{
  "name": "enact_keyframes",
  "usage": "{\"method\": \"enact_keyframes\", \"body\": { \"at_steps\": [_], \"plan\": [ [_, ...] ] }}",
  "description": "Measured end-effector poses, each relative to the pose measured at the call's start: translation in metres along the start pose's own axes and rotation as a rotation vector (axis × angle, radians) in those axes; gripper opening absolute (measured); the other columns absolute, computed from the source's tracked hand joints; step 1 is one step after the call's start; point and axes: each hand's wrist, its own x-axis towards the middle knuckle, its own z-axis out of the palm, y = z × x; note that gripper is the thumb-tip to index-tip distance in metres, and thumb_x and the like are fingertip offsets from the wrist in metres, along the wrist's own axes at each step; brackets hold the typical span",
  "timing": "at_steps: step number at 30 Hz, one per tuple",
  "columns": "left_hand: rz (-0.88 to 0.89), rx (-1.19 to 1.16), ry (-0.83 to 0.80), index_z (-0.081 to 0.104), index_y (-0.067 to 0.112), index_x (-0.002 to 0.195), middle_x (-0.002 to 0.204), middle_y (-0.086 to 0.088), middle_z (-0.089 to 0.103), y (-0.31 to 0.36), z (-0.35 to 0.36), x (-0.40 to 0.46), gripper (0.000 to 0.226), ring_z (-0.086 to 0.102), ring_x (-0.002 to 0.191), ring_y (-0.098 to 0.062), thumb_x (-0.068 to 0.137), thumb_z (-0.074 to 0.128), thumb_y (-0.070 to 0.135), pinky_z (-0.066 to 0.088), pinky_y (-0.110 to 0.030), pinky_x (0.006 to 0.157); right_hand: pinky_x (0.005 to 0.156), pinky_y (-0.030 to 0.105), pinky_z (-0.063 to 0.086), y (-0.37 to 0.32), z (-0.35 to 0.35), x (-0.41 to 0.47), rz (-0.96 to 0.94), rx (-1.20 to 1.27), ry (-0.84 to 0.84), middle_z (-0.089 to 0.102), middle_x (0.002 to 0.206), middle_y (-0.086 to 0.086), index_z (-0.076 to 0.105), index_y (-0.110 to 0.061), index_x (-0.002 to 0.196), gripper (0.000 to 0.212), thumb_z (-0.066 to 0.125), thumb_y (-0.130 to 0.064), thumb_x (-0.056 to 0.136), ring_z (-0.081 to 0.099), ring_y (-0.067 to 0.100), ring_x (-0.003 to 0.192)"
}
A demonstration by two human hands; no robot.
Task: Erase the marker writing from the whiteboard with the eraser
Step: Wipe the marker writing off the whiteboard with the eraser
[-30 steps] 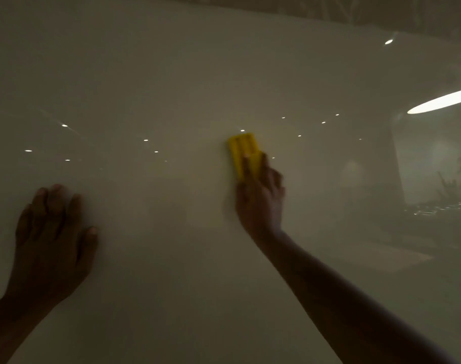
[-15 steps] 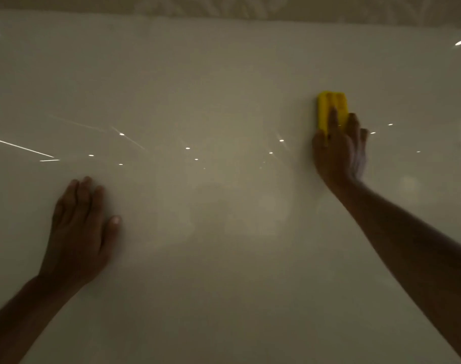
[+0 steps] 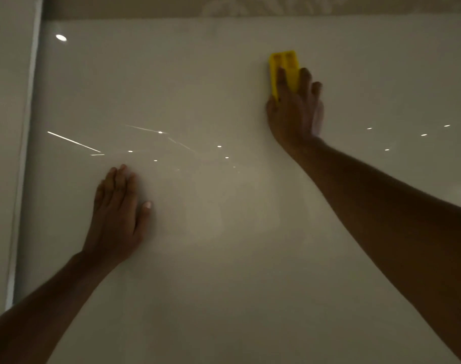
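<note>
Two hands on the whiteboard (image 3: 224, 258). Right hand (image 3: 296, 114) presses the yellow eraser (image 3: 284, 65) flat, fingers extended over it. Left hand (image 3: 116, 216) lies open, palm down, well apart.

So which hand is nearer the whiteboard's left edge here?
Left. The left hand lies flat on the glossy whiteboard near that edge; the right hand presses the yellow block eraser farther right.

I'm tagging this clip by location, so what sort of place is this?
Probably a dim office or meeting room. A large glossy white whiteboard fills the view, mirroring rows of ceiling spotlights, and the right hand presses a yellow plastic block eraser against it.
</note>
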Motion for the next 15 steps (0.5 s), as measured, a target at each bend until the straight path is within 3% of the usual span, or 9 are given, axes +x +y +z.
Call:
{"method": "enact_keyframes", "body": {
  "at_steps": [4,8,12,15],
  "plan": [
    [-0.024,0.001,-0.026,0.037,-0.013,0.149,0.161,-0.035,0.029,-0.012,-0.004,-0.005,0.066,0.026,0.15,-0.053,0.102,0.035,0.033,0.022,-0.06,0.121,0.103,0.047,0.038,-0.073,0.013,-0.016,-0.166,0.01,-0.062,0.022,0.163,0.014,0.027,-0.034,0.156,0.06,0.045,-0.037,0.099,0.032,0.04,0.139],
    [-0.051,0.005,-0.052,0.035,-0.012,0.151,0.161,-0.035,0.03,-0.026,-0.007,-0.015,0.065,0.027,0.149,-0.054,0.102,0.033,0.03,0.024,-0.062,0.12,0.087,0.045,0.044,-0.124,0.025,-0.061,-0.473,0.025,-0.165,0.036,0.156,0.015,0.036,-0.035,0.152,0.06,0.05,-0.034,0.093,0.045,0.04,0.123],
    [-0.03,-0.007,-0.074,0.031,-0.013,0.154,0.162,-0.035,0.027,-0.04,-0.008,-0.027,0.063,0.025,0.151,-0.053,0.104,0.031,0.026,0.023,-0.065,0.122,0.073,0.041,0.046,-0.139,0.037,-0.142,-0.657,0.107,-0.202,0.051,0.145,0.015,0.054,-0.034,0.14,0.055,0.058,-0.031,0.085,0.055,0.038,0.105],
    [-0.015,-0.028,-0.057,0.031,-0.016,0.151,0.16,-0.038,0.027,-0.048,-0.007,-0.031,0.061,0.023,0.15,-0.056,0.103,0.033,0.02,0.02,-0.064,0.122,0.071,0.039,0.04,-0.131,0.038,-0.215,-0.751,0.187,-0.228,0.045,0.149,0.014,0.044,-0.036,0.147,0.067,0.061,-0.025,0.084,0.051,0.034,0.101]
  ]
}}
